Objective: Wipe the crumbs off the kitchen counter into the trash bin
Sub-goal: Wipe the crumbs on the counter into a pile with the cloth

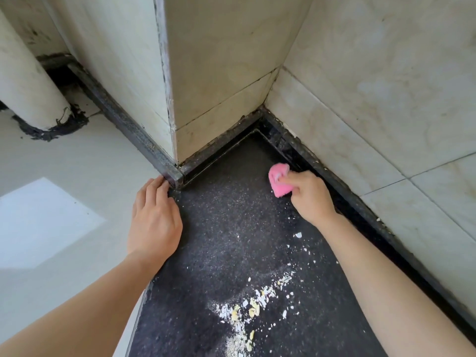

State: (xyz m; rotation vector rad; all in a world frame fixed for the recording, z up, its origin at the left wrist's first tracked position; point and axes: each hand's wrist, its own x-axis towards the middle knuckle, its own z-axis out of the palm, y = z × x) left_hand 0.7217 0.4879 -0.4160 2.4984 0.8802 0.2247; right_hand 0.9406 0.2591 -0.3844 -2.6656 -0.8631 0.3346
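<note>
Gripping a pink sponge (279,185), the right hand (310,198) presses it on the dark counter (226,222) near the far right corner, its long axis running roughly near to far. The left hand (154,220) lies flat, fingers straight, on the counter's left edge. Crumbs (255,306) stretch diagonally, near-left to far-right, well apart from the sponge
</note>
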